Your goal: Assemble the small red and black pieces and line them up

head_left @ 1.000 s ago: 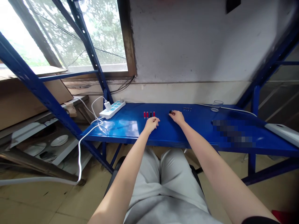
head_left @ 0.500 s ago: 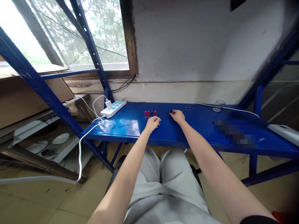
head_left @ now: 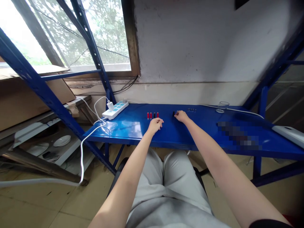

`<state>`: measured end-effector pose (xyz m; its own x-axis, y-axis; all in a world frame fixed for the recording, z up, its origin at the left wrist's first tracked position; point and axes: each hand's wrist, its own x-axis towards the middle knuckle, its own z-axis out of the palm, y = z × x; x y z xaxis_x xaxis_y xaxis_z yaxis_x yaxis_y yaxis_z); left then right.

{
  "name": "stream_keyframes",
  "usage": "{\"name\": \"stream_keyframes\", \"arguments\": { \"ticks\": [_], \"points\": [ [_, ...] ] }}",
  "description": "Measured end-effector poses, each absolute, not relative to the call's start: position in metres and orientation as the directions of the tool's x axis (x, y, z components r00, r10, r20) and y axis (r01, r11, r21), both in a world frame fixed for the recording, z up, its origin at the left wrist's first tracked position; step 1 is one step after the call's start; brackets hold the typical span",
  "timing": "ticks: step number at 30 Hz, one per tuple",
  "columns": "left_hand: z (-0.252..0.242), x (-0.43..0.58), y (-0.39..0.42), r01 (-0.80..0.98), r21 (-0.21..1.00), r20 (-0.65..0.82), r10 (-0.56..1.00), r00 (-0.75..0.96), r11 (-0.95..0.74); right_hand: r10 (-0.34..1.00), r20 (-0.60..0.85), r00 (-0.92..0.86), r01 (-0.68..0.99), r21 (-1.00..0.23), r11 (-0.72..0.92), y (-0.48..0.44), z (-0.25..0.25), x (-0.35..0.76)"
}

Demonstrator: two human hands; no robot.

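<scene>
A short row of small upright pieces stands on the blue table (head_left: 128, 125): red pieces (head_left: 149, 116) and a black one (head_left: 154, 115). My left hand (head_left: 155, 125) rests just in front of this row, its fingers loosely bent and apart, with nothing visible in them. Farther right, a small black piece (head_left: 173, 113) stands by itself. Close beside it is my right hand (head_left: 181, 116), thumb and fingertips pinched together. A dark bit shows at those fingertips, too small to make out. Several tiny shiny bits (head_left: 192, 110) lie in rows beyond my right hand.
A white power strip (head_left: 115, 110) with a plugged-in charger lies at the table's left end, its cable hanging over the edge. A clear glass (head_left: 222, 107) stands back right. A blurred dark object (head_left: 238, 134) and a white device (head_left: 289, 134) lie to the right.
My right hand has shifted slightly right and away from me, so the black piece beside its fingertips shows more fully. My left hand stays in place.
</scene>
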<state>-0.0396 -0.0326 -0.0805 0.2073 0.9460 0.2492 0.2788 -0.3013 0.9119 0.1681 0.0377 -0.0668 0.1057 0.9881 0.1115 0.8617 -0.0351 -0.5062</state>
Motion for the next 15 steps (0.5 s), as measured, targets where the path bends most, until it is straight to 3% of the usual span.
{"name": "stream_keyframes", "arguments": {
  "ticks": [4,9,15],
  "points": [
    [-0.0810,-0.0391,-0.0315,0.280,0.910,0.254,0.945,0.204,-0.305,0.995,0.049,0.089,0.829,-0.558,-0.047,0.0411,-0.0655,0.1755],
    [-0.0802,-0.0390,-0.0322,0.264,0.914,0.268,0.948,0.174,-0.307,0.994,0.082,0.076,0.804,-0.594,-0.012,0.0383,-0.0701,0.1780],
    [-0.0788,-0.0416,-0.0310,0.251,0.908,0.363,0.929,-0.068,-0.336,0.990,0.104,0.093,0.800,-0.599,-0.012,0.0360,-0.0731,0.1758]
  ]
}}
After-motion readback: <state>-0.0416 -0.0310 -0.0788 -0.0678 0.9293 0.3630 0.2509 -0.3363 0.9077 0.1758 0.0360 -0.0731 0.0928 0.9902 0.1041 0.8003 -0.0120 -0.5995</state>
